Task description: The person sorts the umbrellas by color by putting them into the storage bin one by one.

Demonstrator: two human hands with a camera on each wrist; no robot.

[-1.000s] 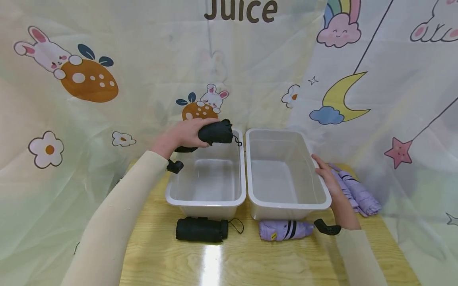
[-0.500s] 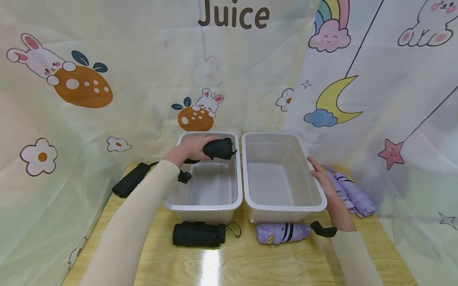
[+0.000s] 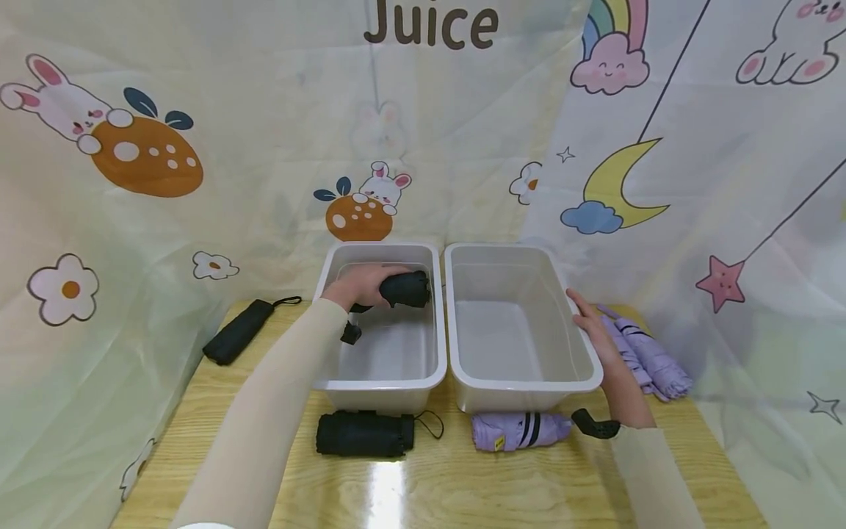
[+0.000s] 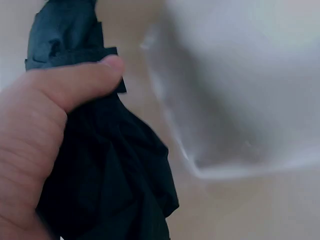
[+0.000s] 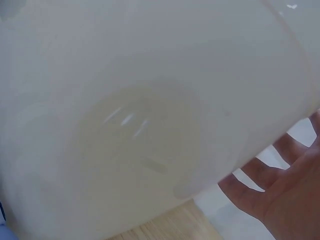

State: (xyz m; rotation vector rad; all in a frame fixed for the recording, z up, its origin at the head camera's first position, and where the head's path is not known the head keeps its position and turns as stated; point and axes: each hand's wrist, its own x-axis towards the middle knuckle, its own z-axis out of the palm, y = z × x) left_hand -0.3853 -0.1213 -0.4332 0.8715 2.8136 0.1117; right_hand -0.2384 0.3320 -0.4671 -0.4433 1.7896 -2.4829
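Observation:
In the head view my left hand [image 3: 367,285] is inside the left white bin [image 3: 390,385], gripping a folded black umbrella [image 3: 406,289]. The left wrist view shows my thumb across the dark fabric of this umbrella [image 4: 115,165], near its strap. My right hand [image 3: 598,334] rests against the right side of the right white bin [image 3: 529,385]. Its spread fingers touch that bin's edge in the right wrist view. A second black umbrella [image 3: 365,433] lies before the left bin, and a purple folded umbrella [image 3: 518,431] before the right one.
Another black umbrella [image 3: 239,332] lies at the table's left edge. Purple umbrellas [image 3: 654,360] lie beyond my right hand. Behind the wooden table [image 3: 476,492] hangs a printed cloth [image 3: 463,147], close to the bins' far rims.
My left hand has lowered the black umbrella from above the left bin's rim into the bin. The black umbrella at the left has come into view. My right hand stays at the right bin.

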